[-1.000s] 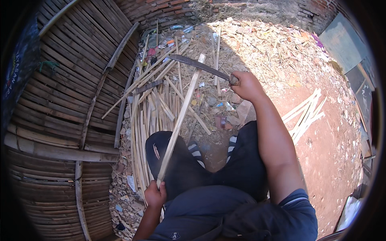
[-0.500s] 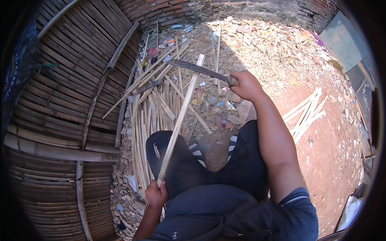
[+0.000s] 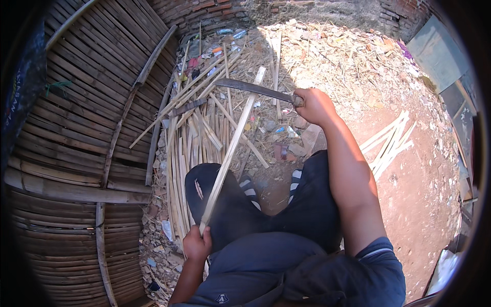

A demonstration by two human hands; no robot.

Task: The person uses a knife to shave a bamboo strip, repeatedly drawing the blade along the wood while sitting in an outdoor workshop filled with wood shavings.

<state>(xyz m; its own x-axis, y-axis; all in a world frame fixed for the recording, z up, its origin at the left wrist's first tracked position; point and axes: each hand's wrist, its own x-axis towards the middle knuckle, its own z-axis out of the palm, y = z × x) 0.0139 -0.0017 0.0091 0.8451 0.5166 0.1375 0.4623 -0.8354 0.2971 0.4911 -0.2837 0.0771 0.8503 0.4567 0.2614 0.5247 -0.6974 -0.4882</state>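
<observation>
One strip has tilted slightly rightward, one machete across it

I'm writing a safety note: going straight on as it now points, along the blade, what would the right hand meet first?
The right hand would probably meet the pale strip first, where the machete crosses it in view; depth there is unclear.

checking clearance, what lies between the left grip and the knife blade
In the head view, the pale wooden strip spans that stretch, running from the left grip to the knife blade, crossing over the left trouser leg.
</observation>
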